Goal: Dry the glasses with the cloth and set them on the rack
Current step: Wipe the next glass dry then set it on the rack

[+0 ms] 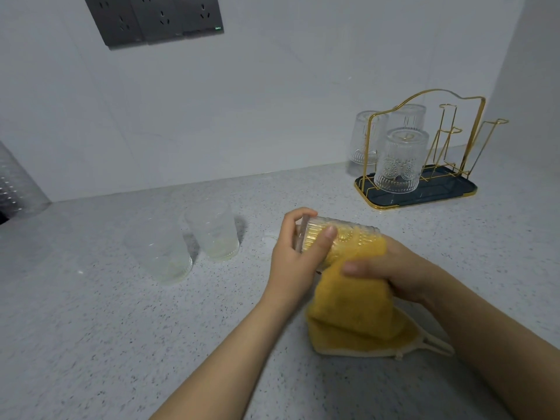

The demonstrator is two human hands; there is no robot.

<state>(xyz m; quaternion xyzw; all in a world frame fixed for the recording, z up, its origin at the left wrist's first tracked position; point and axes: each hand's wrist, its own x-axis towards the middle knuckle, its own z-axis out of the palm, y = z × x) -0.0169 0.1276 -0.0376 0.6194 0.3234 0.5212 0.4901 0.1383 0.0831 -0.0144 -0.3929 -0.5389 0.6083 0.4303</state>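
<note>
My left hand (295, 253) grips a ribbed clear glass (342, 234) lying on its side above the counter, fingers round its base end. My right hand (394, 272) holds a yellow cloth (354, 307) bunched against the glass's other end; the cloth's lower part trails onto the counter. Two more clear glasses (160, 253) (215, 230) stand upright on the counter to the left. At the back right stands a gold wire rack (424, 147) on a dark tray, with three glasses upside down on its pegs (400, 160).
Grey speckled counter (121, 328) runs to a white wall at the back. Dark wall sockets (154, 19) sit high on the left. A textured clear object (15, 183) shows at the far left edge. Two rack pegs on the right carry nothing.
</note>
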